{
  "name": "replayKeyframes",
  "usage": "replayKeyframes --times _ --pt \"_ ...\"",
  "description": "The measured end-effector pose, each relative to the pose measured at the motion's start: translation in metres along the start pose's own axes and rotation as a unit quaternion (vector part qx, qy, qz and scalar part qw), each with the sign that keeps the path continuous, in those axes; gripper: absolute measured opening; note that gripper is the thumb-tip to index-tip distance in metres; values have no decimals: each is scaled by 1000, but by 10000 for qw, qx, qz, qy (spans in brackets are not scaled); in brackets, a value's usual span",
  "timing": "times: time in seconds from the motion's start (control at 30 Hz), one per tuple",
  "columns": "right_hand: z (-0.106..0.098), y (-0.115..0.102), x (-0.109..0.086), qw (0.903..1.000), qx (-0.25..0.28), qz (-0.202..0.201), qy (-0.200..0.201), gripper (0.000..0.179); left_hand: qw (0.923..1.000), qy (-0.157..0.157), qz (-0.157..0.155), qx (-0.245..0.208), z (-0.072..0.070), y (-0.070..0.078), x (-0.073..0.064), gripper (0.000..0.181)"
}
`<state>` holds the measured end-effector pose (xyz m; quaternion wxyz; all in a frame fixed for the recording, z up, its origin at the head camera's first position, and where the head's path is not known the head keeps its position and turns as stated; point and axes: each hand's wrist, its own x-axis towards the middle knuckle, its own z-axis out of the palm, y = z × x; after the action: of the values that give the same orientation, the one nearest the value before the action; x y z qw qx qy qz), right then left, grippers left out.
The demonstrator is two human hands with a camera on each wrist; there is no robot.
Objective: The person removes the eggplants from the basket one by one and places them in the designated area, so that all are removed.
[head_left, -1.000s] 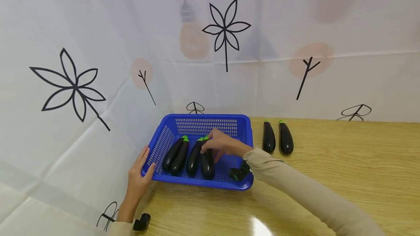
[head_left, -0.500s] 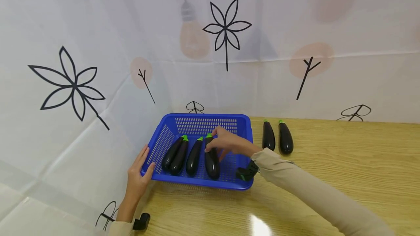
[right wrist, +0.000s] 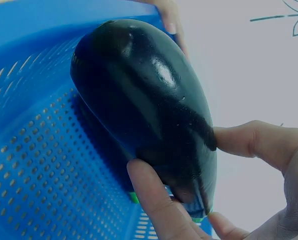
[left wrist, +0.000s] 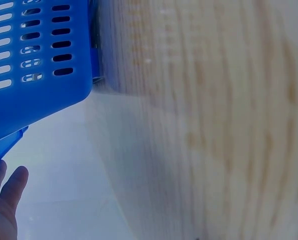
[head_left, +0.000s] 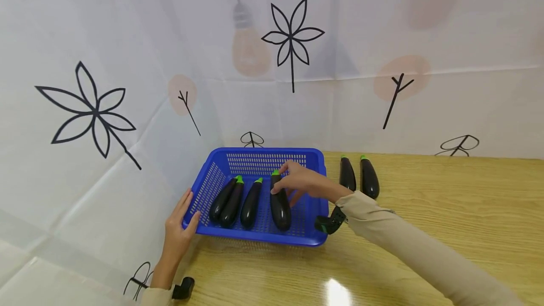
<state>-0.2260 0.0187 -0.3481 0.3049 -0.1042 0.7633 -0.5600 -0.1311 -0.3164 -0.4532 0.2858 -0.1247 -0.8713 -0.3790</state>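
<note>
My right hand [head_left: 301,179] pinches a dark eggplant [head_left: 280,209] near its green stem end, over the right half of the blue plastic basket [head_left: 255,237]. In the right wrist view this eggplant [right wrist: 144,95] fills the middle, with the thumb on one side and fingers on the other. Three more eggplants lie in the basket: a single one [head_left: 251,204] in the middle and a touching pair [head_left: 231,204] at the left. My left hand [head_left: 179,228] rests on the basket's left rim, thumb and fingers spread; the left wrist view shows only its fingertips [left wrist: 14,186] beside the basket.
Two eggplants lie side by side on the wooden table [head_left: 446,211] right of the basket, a nearer one [head_left: 347,174] and a farther one [head_left: 369,178]. A patterned white cloth [head_left: 340,107] hangs behind the table and along its left side.
The right hand has moved to the right with its eggplant, widening the gap to the single eggplant in the middle. The left hand has stayed on the rim.
</note>
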Motion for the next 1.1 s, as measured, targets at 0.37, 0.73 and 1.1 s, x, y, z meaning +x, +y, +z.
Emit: replayKeyframes --times 0.37,0.73,1.1 --pt "-12 -1 -10 9999 104 -23 -55 64 10000 8 5 -7 0 0 0 55" --pt "-27 0 -18 9999 94 -64 -70 66 10000 40 11 -4 0 1 -1 55" --pt "-44 3 -30 10000 -18 -44 17 69 10000 -47 -18 32 -1 2 0 55"
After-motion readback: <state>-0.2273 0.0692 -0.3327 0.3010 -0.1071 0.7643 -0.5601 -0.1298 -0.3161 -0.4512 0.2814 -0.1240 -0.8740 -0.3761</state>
